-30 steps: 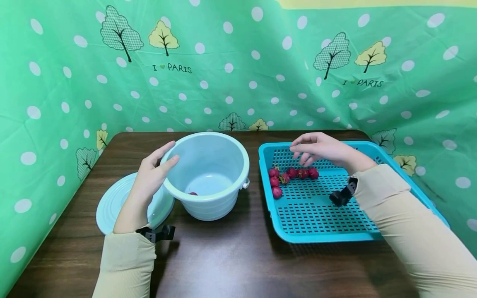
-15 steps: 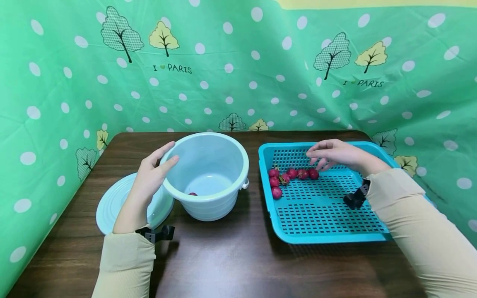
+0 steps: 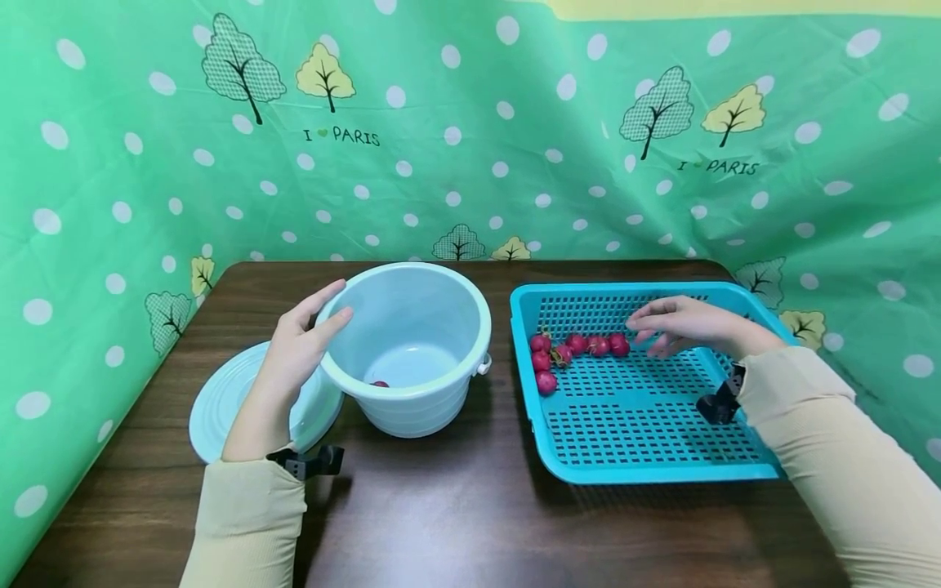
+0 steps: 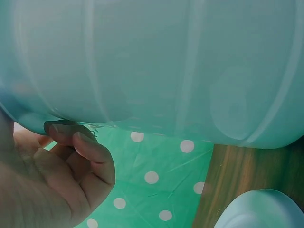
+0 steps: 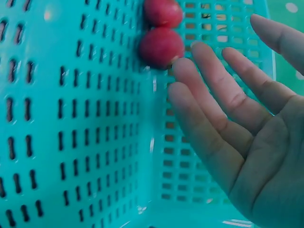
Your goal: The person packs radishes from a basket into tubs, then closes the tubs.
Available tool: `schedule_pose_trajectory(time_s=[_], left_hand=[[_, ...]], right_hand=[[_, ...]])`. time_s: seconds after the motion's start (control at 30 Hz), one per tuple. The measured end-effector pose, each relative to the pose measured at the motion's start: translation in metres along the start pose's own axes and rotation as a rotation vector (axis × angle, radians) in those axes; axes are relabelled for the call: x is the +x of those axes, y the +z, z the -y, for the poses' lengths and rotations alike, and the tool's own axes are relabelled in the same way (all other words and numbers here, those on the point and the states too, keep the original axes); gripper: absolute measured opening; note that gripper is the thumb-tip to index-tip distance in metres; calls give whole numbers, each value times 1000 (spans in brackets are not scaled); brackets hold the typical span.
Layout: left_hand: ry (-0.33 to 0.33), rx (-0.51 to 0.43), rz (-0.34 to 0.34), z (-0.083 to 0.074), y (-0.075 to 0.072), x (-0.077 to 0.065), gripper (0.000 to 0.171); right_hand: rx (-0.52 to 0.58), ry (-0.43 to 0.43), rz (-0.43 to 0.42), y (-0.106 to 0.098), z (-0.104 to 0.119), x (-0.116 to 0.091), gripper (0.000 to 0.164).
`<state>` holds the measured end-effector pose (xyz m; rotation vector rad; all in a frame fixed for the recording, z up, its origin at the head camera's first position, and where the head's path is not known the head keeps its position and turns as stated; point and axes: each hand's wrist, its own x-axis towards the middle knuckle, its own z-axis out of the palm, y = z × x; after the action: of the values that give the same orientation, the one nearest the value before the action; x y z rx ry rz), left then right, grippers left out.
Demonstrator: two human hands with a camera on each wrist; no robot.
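My left hand (image 3: 294, 347) grips the left rim of a pale blue plastic bucket (image 3: 415, 412), thumb over the inside and fingers along the outside. In the left wrist view, the curled fingers show beside the bucket wall (image 4: 147, 71). One small red piece (image 3: 380, 384) shows at the bucket's bottom, mostly hidden by the near rim. Over the turquoise basket (image 3: 573, 471), my right hand (image 3: 684, 325) hovers with relaxed fingers and holds nothing. Its fingertips are close to the end radish (image 5: 161, 47) of a row. Several small red radishes (image 3: 546, 382) lie along the basket's left and far sides.
A round pale blue lid (image 3: 228, 400) lies on the dark wooden table (image 3: 426, 514) left of the bucket, partly under my left forearm. Green polka-dot cloth (image 3: 470, 122) hangs behind and beside the table. The bucket's handle knob (image 3: 483, 365) sticks out toward the basket.
My right hand has moved right and lower over the basket, from above the middle of the radish row to beyond its right end. The left hand and bucket have stayed put.
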<state>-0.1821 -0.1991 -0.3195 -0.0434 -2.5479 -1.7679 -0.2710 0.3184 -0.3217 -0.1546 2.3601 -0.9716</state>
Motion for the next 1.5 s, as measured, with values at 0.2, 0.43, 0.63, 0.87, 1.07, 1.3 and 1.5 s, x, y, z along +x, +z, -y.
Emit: schedule_pose_trajectory(time_s=[0.2, 0.43, 0.63, 0.87, 1.07, 1.3, 1.5], left_hand=[[10, -10, 10, 0, 1, 2, 58], [8, -20, 8, -1, 1, 2, 58], [9, -20, 10, -1, 0, 1, 58], [9, -11, 3, 1, 2, 1, 58], [10, -10, 5, 1, 3, 4, 58], [15, -2, 4, 3, 3, 4, 58], [11, -5, -2, 3, 2, 4, 58]], right_hand=[[43, 42, -3, 6, -11, 5, 67], [16, 43, -39, 12, -16, 14, 71], [32, 78, -25, 14, -17, 17, 70], [11, 73, -43, 19, -16, 19, 62], [-13, 69, -67, 22, -13, 19, 45], [-35, 73, -80, 25, -14, 24, 40], [-46, 82, -66, 25, -12, 26, 51]])
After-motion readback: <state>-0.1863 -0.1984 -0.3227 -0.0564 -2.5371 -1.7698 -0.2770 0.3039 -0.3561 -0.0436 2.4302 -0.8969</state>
